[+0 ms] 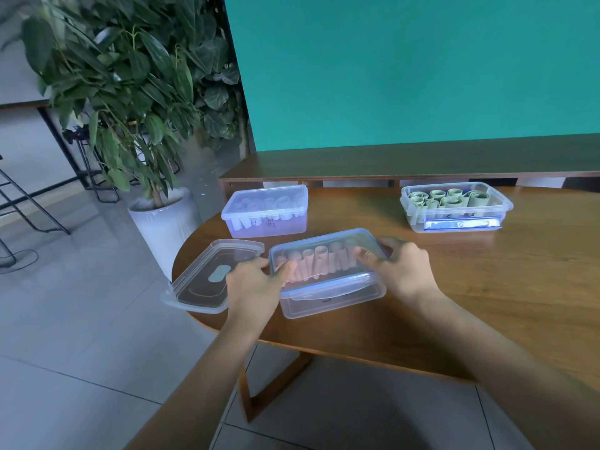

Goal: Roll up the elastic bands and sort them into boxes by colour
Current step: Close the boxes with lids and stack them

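Brown wooden table (487, 287) below me: my left hand (251, 284) and right hand (402, 271) pinch the clear plastic lid (324, 254) over the clear box of pink rolled bands (318, 264). Uneven pressing might leave one corner unseated, I judge.

On the table (487, 287), a loose lid (211, 277) lies left of the nearest box (331, 300).
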A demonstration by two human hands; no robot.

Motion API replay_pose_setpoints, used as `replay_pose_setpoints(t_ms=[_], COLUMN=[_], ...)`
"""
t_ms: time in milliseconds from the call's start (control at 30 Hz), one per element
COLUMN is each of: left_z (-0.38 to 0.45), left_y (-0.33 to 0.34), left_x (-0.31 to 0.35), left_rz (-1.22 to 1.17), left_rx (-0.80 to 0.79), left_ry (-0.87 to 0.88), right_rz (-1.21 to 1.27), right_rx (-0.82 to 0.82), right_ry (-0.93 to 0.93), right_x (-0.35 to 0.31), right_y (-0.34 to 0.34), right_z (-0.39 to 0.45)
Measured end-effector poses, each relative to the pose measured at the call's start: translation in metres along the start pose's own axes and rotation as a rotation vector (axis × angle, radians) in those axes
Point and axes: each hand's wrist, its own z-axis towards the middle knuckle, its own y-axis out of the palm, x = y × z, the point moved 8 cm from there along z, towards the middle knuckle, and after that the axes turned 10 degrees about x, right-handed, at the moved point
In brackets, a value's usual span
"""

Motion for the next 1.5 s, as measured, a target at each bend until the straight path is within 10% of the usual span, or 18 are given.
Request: replay_pose_setpoints(t_ms=[267, 767, 1500], left_z=[0.002, -0.013, 0.057], left_y=[0.003, 0.055, 0.162], left_x=[0.000, 0.056, 0.104], left_rz=[-0.068, 0.163, 0.344], left_rx=[0.032, -0.091, -0.120], left_ry=[-0.034, 0.543, 0.476], right_rz=[0.054, -0.157, -0.252], right_rx=[-0.018, 0.082, 0.146], right_ry=[0.047, -0.005, 0.002], right_x=[0.004, 0.037, 0.086], right_y=[0.000, -0.004, -0.040], right_z=[0.006, 0.103, 0.125])
